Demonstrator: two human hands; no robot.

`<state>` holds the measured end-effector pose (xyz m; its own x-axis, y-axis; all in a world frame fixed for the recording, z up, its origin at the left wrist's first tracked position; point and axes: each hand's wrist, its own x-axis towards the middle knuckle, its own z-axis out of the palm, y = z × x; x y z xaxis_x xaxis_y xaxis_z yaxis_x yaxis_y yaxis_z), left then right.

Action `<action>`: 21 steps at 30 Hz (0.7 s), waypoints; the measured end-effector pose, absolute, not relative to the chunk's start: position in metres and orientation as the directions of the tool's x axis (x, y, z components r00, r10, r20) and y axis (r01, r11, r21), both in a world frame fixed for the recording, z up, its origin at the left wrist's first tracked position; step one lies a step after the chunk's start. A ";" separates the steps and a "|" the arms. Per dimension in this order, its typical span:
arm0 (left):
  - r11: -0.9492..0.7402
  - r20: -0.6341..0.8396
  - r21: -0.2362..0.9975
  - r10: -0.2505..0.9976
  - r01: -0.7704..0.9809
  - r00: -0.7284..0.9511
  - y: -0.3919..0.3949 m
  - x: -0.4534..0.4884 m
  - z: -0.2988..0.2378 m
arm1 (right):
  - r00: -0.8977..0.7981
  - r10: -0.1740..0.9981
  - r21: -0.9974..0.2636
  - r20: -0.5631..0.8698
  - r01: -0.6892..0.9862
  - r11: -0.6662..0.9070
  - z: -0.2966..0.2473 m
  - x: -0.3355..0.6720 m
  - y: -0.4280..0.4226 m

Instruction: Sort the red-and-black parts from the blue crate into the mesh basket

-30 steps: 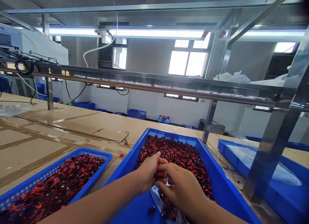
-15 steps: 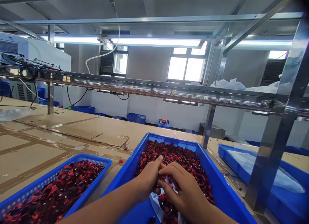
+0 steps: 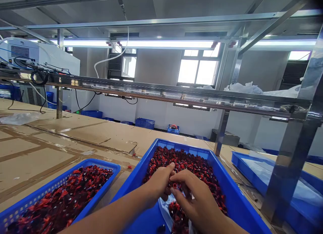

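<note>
The left hand (image 3: pixel 157 183) and right hand (image 3: pixel 198 197) meet over the blue tray (image 3: pixel 246 202), with a red piece (image 3: pixel 175 186) between them, right by the right thumb's tip; the fingers of both are curled and partly hidden, so whether they pinch it cannot be told. Dark red pieces (image 3: pixel 186 156) fill the tray's far part, and a clear bag (image 3: pixel 165 207) lies under the hands. To the left, a basket (image 3: pixel 116 167) of similar pieces sits on the surface (image 3: pixel 32 161).
</note>
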<state>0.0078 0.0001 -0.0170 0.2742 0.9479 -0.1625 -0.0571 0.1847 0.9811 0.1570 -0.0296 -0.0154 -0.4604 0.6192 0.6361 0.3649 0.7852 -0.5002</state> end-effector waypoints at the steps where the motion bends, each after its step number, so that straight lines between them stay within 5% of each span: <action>1: 0.199 -0.174 0.978 0.944 -0.062 0.280 0.001 0.008 -0.017 | -0.415 0.697 -0.616 0.585 0.331 0.715 -0.014 0.156 -0.030; 4: 0.254 -0.225 0.965 0.927 -0.060 0.302 0.004 0.008 -0.017 | -0.357 0.906 -0.965 0.227 0.042 0.259 -0.012 0.155 -0.025; 8: 0.284 -0.262 0.958 0.909 -0.022 0.323 0.007 0.007 -0.018 | -0.499 0.856 -0.902 -0.138 -0.293 -0.316 -0.012 0.161 -0.011; 11: 0.268 -0.254 0.963 0.907 0.004 0.335 0.007 0.006 -0.019 | -0.549 0.817 -0.832 -0.179 -0.358 -0.423 -0.012 0.167 -0.004; 21: 0.261 -0.260 0.965 0.908 0.042 0.330 0.007 0.006 -0.022 | -0.587 0.798 -0.832 -0.135 -0.371 -0.413 -0.010 0.168 -0.008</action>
